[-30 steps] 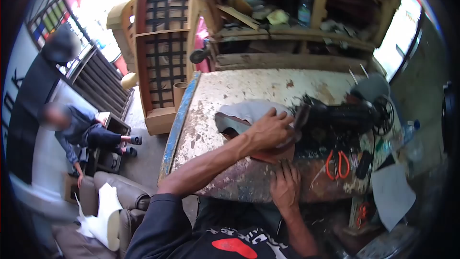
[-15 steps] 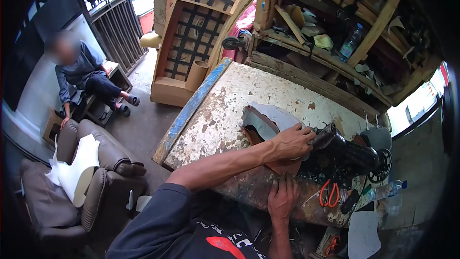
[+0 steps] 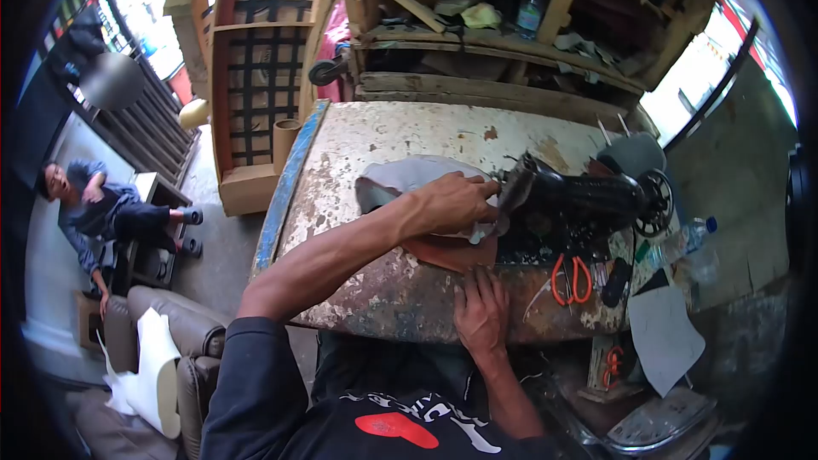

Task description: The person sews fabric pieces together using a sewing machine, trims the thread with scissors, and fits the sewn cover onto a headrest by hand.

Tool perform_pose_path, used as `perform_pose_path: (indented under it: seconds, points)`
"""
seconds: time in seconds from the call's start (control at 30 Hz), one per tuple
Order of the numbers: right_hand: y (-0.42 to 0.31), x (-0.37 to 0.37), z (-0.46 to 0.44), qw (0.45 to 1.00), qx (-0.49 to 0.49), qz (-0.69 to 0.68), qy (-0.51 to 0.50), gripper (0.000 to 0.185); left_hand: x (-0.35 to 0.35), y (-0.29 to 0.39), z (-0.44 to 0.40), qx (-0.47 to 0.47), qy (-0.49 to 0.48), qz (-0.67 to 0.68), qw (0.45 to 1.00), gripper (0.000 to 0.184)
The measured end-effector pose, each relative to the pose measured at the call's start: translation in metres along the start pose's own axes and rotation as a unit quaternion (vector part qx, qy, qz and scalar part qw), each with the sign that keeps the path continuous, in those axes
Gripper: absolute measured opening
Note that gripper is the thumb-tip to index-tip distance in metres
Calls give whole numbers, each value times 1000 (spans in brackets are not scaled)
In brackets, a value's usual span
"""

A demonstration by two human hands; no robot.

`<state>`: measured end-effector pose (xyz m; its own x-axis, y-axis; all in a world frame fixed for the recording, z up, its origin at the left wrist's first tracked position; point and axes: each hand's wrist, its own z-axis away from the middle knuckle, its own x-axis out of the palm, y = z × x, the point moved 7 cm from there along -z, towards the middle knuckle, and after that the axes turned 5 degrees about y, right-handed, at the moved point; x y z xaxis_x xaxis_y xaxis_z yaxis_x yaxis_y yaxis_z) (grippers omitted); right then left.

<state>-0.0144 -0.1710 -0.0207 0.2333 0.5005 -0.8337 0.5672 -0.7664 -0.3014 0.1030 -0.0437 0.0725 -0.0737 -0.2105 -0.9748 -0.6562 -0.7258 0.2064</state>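
Observation:
My left hand point(image 3: 460, 203) reaches across to the head end of a black sewing machine point(image 3: 588, 192). Its curled fingers grip a floppy sheet of material, grey point(image 3: 405, 172) on the upper part and brown point(image 3: 452, 253) on the part nearest me. The sheet looks like leather or vinyl and runs in beside the machine's needle end; the needle itself is hidden by my hand. My right hand point(image 3: 483, 311) rests at the table's front edge, its fingers stretched forward and the tips touching the brown part's near edge.
Orange-handled scissors point(image 3: 571, 281) and a dark object point(image 3: 616, 283) lie right of my right hand on the worn table point(image 3: 341, 149). Beyond are a plastic bottle point(image 3: 686, 238) and wooden shelves point(image 3: 503, 38). A person point(image 3: 102, 200) sits at left, behind a brown armchair point(image 3: 175, 319).
The camera view has turned, so the table and machine appear further left and more level. Both hands keep to the material by the machine. The seated person's arm is now raised to the chest.

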Motion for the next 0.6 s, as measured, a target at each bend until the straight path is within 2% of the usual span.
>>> perform_pose_path:
  seconds: [0.07,0.1,0.17,0.2,0.23,0.33,0.47,0.57,0.6]
  points:
    - [2,2,3,1000,9,-4,9,43,1,9,4,16,62,-3,998,33]
    - [2,2,4,1000,4,-12,15,43,8,19,8,30,55,0,998,33]
    - [2,-7,0,1000,19,-16,19,39,9,30,17,-13,108,-41,993,31]
    - [0,-8,-1,1000,7,-17,21,39,10,33,23,6,134,-62,989,37]
    - [-2,-9,-1,1000,-5,-18,22,39,16,35,29,17,125,-61,990,37]
    - [0,-8,0,999,5,-24,20,41,25,35,36,-62,91,-68,992,42]
    - [0,-6,3,999,1,-30,17,44,30,28,37,-102,101,-80,986,44]
    - [0,-7,3,999,1,-35,15,45,30,24,38,-75,44,-54,995,41]
    - [0,-7,4,999,3,-31,10,45,29,22,41,-67,51,-88,993,38]
